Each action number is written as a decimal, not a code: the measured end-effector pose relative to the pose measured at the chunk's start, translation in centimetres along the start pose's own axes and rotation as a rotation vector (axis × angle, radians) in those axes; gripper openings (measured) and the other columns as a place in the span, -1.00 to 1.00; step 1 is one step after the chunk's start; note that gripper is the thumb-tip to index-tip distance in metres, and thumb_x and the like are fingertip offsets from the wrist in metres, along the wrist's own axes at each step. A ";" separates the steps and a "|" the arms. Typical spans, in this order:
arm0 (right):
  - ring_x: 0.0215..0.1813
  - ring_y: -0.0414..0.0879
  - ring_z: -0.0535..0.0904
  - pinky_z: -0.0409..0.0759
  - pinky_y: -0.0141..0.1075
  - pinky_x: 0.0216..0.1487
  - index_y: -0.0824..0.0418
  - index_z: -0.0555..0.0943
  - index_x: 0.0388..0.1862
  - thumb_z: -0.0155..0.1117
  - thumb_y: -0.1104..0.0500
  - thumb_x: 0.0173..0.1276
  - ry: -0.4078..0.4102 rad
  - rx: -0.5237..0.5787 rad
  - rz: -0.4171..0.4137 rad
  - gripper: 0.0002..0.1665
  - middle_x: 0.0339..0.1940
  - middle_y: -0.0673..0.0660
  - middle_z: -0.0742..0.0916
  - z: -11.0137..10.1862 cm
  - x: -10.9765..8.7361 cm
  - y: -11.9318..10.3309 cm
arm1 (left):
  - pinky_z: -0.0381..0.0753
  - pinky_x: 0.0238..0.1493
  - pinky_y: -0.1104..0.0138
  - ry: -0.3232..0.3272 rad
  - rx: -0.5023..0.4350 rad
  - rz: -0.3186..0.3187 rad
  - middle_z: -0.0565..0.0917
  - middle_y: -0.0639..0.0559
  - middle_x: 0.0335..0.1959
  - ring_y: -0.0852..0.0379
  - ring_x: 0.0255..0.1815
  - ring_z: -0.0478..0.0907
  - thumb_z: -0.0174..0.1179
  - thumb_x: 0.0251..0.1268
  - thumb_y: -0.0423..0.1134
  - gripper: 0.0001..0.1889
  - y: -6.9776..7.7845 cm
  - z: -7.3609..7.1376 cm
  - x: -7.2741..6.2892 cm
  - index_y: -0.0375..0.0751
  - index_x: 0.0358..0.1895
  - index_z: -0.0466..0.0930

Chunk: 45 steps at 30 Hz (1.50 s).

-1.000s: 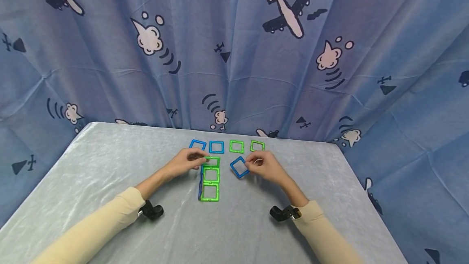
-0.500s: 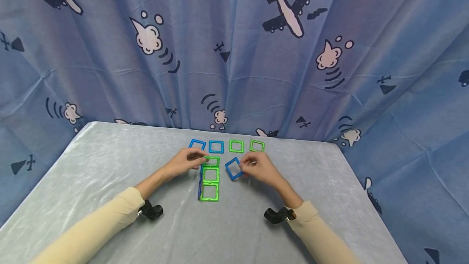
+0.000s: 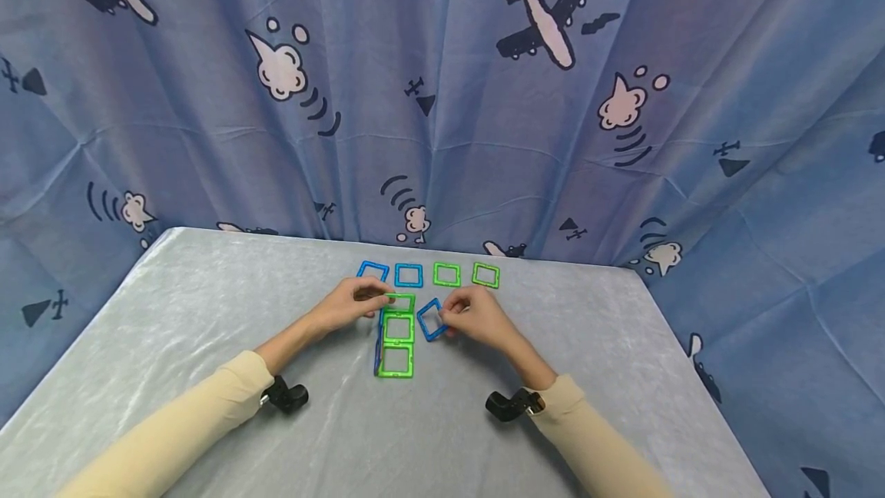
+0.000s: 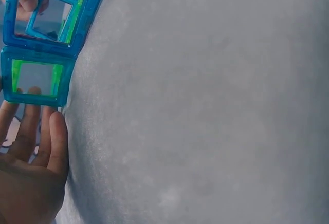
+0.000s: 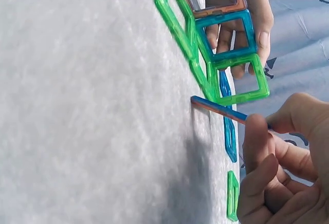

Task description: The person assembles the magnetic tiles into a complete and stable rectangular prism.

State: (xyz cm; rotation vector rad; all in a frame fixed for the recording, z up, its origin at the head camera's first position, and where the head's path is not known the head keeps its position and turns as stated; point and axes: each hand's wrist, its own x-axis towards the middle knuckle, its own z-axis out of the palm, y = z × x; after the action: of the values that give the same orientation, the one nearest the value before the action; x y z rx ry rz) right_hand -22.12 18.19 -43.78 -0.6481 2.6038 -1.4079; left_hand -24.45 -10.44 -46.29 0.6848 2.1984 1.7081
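In the head view, two green square magnetic tiles (image 3: 396, 375) lie flat, joined in a column. A green tile (image 5: 263, 82) stands upright at their far end. Along their left side stands a wall of tiles, blue (image 4: 36, 99) in the left wrist view; one looks orange in the right wrist view. My left hand (image 3: 349, 302) holds this build at its far left corner, thumb near the upright green tile, fingers behind the wall. My right hand (image 3: 477, 313) pinches a blue tile (image 3: 423, 328) by one corner, tilted, just right of the green column.
Behind the build, loose tiles lie in a row: a blue tile (image 3: 374, 264), another blue tile (image 3: 409, 285), a green tile (image 3: 446, 285) and another green tile (image 3: 486, 285). Grey cloth covers the table (image 3: 311, 436). A blue patterned curtain (image 3: 442, 137) hangs behind it.
My right hand has moved left with the blue tile, bringing it close to the green column. The left hand and the build have stayed in place.
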 end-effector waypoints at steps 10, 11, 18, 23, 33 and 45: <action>-0.52 -0.01 0.69 0.41 -0.38 -0.52 0.42 0.70 -0.38 0.31 0.41 0.29 0.000 -0.005 0.042 -0.92 -0.61 0.10 0.72 0.4 0.0 -0.6 | 0.68 -0.05 0.10 0.004 0.009 0.010 0.69 -0.14 0.02 -0.14 0.06 0.63 0.18 0.55 -0.25 -0.71 0.0 0.0 -0.1 -0.34 0.16 0.65; -0.52 -0.02 0.69 0.41 -0.38 -0.52 0.42 0.70 -0.39 0.31 0.41 0.29 -0.001 -0.005 0.043 -0.92 -0.61 0.10 0.72 0.5 0.0 -0.6 | 0.68 -0.05 0.10 0.003 0.010 0.008 0.69 -0.14 0.02 -0.15 0.06 0.63 0.19 0.54 -0.25 -0.71 0.0 0.0 -0.2 -0.34 0.16 0.65; -0.52 -0.09 0.67 0.42 -0.37 -0.53 0.37 0.71 -0.40 0.31 0.39 0.31 -0.006 0.000 0.043 -0.90 -0.61 0.09 0.72 0.8 0.1 -0.9 | 0.68 -0.06 0.11 0.009 0.011 -0.005 0.70 -0.13 0.00 -0.12 0.05 0.64 0.20 0.53 -0.27 -0.73 -0.2 0.1 -0.1 -0.32 0.15 0.65; -0.49 0.01 0.69 0.48 -0.36 -0.52 0.41 0.72 -0.35 0.36 0.35 0.36 -0.006 0.037 0.041 -0.89 -0.58 0.13 0.73 0.7 0.0 -0.6 | 0.69 -0.07 0.13 0.011 0.017 0.000 0.70 -0.14 -0.01 -0.12 0.05 0.64 0.20 0.53 -0.27 -0.73 -0.2 0.1 0.1 -0.32 0.14 0.66; -0.37 0.45 0.65 0.55 -0.20 -0.49 0.57 0.69 -0.20 0.33 0.36 0.43 -0.044 0.162 0.131 -0.80 -0.50 0.39 0.72 0.7 0.1 0.2 | 0.69 -0.09 0.14 0.008 0.022 0.013 0.70 -0.15 -0.02 -0.13 0.03 0.65 0.21 0.52 -0.28 -0.73 -0.3 0.0 0.1 -0.34 0.13 0.66; -0.48 -0.09 0.63 0.48 -0.35 -0.49 0.54 0.71 -0.15 0.36 0.27 0.43 -0.024 0.296 0.199 -0.73 -0.51 0.27 0.75 1.8 0.4 -0.6 | 0.68 -0.08 0.11 0.005 0.014 0.008 0.69 -0.12 0.00 -0.12 0.05 0.64 0.20 0.53 -0.25 -0.72 -0.1 0.0 0.1 -0.31 0.15 0.65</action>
State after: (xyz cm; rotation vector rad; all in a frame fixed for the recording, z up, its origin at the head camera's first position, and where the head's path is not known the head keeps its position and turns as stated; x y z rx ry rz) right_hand -21.80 16.39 -44.28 -0.3536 2.2980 -1.6585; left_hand -24.53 -10.38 -46.38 0.6947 2.2165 1.7019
